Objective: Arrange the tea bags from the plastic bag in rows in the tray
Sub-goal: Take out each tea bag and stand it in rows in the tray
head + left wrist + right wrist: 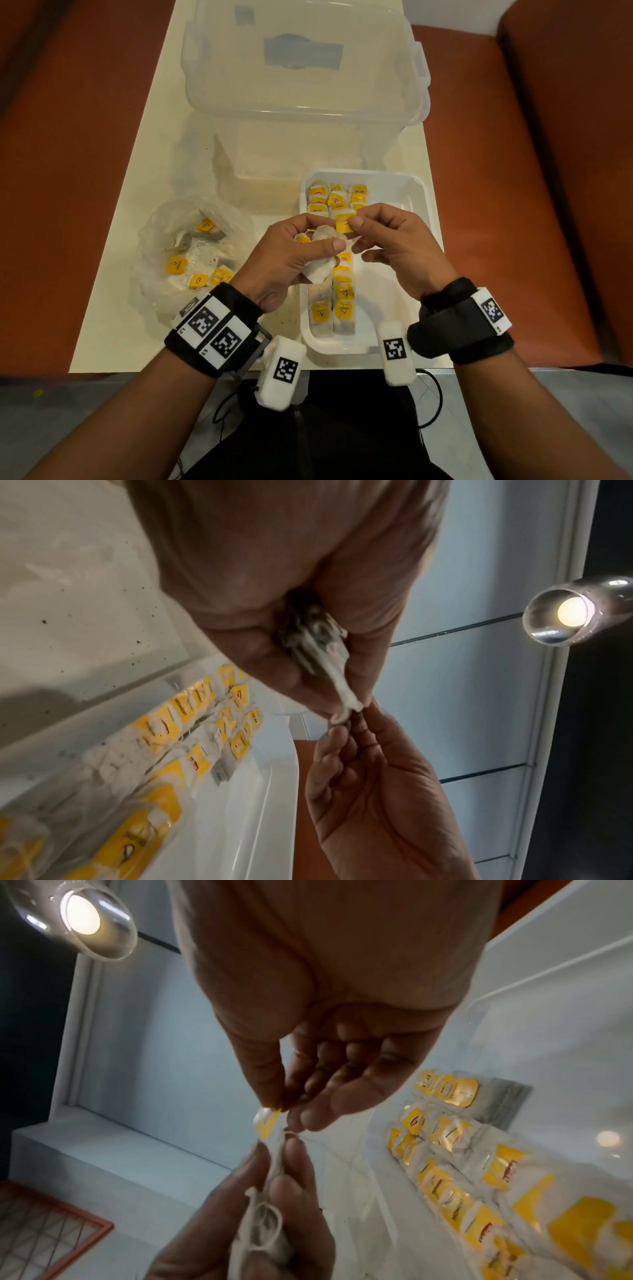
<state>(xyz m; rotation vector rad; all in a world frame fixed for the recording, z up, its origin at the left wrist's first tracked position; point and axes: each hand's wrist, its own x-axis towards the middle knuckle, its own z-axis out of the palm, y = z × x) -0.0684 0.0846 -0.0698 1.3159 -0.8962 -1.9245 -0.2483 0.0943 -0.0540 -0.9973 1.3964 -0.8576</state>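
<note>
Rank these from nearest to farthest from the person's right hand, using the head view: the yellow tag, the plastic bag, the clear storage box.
1. yellow tag: pinched in the right hand itself, over the tray.
2. plastic bag: off to the left, beyond the left hand.
3. clear storage box: at the far end of the table.

A white rectangular tray (424, 219) holds tea bags (343, 310) laid flat, white sachets with yellow tags facing up, in two rows along the tray's left side and the start of a third row at its far end; the tray's right part is bare. Above the tray, a small bunch of tea bags (320, 270) is held up, one yellow tag (345, 222) raised from it on its string. Left of the tray lies a crumpled clear plastic bag (161, 240), open, with several more tea bags (191, 270) loose inside
</note>
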